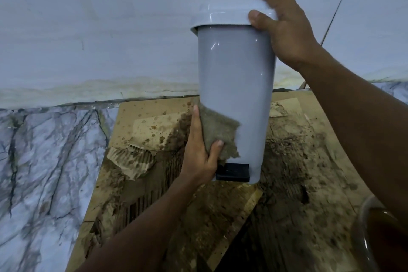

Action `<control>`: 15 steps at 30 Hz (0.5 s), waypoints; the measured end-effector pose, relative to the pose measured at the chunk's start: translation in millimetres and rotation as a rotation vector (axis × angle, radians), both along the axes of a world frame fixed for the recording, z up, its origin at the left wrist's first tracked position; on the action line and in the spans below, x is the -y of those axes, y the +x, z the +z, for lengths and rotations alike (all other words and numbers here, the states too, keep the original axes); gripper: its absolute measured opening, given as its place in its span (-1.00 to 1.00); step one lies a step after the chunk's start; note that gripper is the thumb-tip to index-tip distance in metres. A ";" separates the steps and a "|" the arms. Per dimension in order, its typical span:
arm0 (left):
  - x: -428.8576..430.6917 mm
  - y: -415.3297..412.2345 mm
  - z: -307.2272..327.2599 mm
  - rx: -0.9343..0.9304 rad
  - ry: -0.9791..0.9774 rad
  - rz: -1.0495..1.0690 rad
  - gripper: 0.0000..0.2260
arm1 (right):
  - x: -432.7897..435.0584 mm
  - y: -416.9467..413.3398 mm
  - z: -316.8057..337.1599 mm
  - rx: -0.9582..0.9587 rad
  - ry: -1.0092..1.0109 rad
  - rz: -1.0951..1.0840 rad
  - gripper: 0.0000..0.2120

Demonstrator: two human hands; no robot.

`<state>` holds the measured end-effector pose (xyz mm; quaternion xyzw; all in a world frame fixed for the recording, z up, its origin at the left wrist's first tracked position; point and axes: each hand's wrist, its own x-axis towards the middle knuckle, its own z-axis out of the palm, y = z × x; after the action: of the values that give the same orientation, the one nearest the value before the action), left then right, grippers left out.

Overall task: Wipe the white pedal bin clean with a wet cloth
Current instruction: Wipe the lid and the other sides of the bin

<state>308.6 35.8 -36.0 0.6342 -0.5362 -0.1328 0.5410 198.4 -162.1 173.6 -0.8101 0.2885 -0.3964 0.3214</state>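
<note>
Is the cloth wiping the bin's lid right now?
No, the left hand holds the brown cloth against the lower body of the white pedal bin, just above its black pedal, while the right hand grips the lid.

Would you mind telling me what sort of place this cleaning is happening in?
Probably indoors at floor level: a veined marble floor meets a stained white wall, with soiled cardboard beneath the pedal bin.

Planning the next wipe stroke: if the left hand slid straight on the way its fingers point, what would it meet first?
Probably the overhanging rim of the lid. The left hand holds the cloth low against the bin, fingers pointing up its wall; nothing else shows along it, though depth is unclear.
</note>
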 end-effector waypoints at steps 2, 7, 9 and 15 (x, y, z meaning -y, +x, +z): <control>-15.2 -5.2 -15.8 -0.081 0.039 -0.028 -0.21 | 0.4 0.6 0.3 0.006 0.006 0.003 -0.68; -2.0 -6.7 -1.9 -0.107 -0.010 -0.004 -0.15 | 2.5 2.9 -1.4 0.035 0.026 0.007 -0.69; 21.6 -0.1 28.7 -0.079 -0.012 0.057 -0.16 | 2.9 3.8 -1.0 0.035 0.028 0.005 -0.70; 84.6 -8.4 122.5 0.487 -0.068 0.428 -0.23 | 1.3 6.2 0.6 0.022 0.012 0.008 -0.69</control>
<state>300.2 -48.8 86.5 0.7271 -0.5085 0.1578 0.4333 204.5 -163.4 174.2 -0.8048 0.2841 -0.4024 0.3311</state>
